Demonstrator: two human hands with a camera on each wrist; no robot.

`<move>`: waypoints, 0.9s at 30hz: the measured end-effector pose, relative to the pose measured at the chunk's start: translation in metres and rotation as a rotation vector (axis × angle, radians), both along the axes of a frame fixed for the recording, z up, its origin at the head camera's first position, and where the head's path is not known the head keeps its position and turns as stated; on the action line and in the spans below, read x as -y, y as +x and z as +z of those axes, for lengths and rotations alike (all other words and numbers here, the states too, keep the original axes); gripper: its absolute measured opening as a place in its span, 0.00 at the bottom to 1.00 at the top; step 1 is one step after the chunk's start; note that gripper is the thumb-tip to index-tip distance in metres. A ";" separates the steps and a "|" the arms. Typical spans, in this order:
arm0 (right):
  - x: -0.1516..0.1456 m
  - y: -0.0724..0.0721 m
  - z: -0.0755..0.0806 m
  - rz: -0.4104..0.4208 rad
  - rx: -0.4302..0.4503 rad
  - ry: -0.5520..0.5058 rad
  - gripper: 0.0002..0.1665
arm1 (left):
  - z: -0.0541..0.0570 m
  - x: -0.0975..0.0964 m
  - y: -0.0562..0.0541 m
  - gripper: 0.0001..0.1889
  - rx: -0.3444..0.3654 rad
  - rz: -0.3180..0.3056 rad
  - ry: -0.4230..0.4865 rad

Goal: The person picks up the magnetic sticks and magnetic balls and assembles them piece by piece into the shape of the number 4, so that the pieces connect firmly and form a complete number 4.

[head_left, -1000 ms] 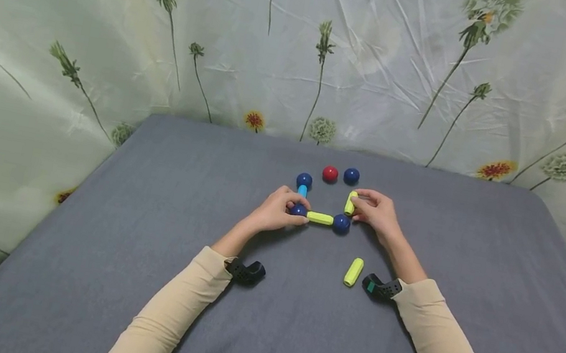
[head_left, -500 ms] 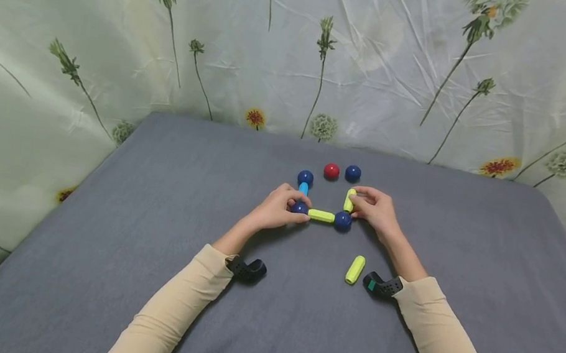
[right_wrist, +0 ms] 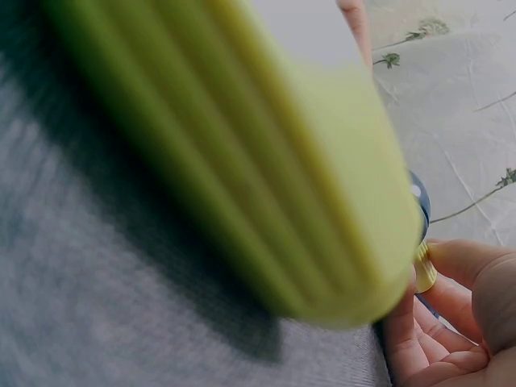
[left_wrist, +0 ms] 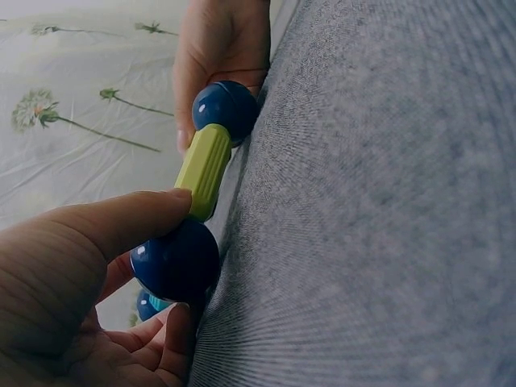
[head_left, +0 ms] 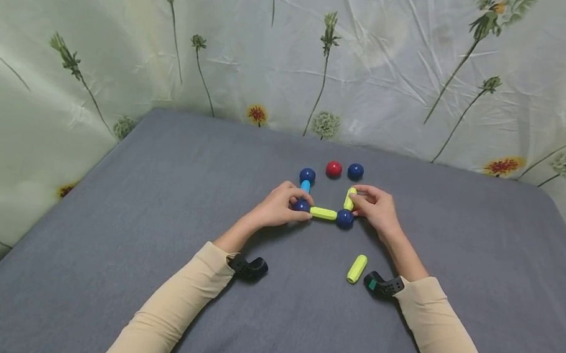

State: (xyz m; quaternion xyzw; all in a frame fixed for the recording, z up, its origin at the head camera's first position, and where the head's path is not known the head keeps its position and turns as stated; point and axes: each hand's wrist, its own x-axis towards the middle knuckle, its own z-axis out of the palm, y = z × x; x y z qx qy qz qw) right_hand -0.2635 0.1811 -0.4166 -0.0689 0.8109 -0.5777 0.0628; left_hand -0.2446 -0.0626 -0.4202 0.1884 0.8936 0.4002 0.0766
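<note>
My left hand (head_left: 278, 206) grips a dark blue ball (left_wrist: 179, 262) at the near left corner of a ball-and-rod shape, thumb on top at the rod's end. From it a yellow-green ribbed rod (head_left: 323, 213) runs right to another dark blue ball (head_left: 345, 218). A light blue rod (head_left: 306, 186) leads away from the left corner to a far blue ball (head_left: 308, 175). My right hand (head_left: 376, 210) pinches a second yellow-green rod (head_left: 350, 198), its near end right at the right corner ball. In the right wrist view that rod is mostly hidden.
A red ball (head_left: 333, 169) and a loose blue ball (head_left: 355, 171) lie behind the shape. A loose yellow-green rod (head_left: 357, 269) lies near the right wrist's black strap (head_left: 383, 285). Grey cloth (head_left: 135, 239) covers the table; a flowered curtain (head_left: 261, 40) hangs behind.
My right hand has brought the pinched rod's near end closer against the right corner ball, its angle shifting slightly. The left hand keeps its grip. The head view has tilted a little.
</note>
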 end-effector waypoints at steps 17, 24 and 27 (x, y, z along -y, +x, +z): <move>0.000 0.001 0.000 0.017 -0.009 0.037 0.24 | 0.000 -0.001 0.001 0.14 -0.002 0.008 -0.003; 0.000 0.001 -0.002 0.022 -0.023 0.043 0.23 | 0.000 -0.002 0.001 0.14 0.005 0.010 -0.001; 0.000 0.001 -0.003 0.021 -0.022 0.047 0.24 | 0.001 -0.002 0.001 0.14 0.004 0.008 -0.002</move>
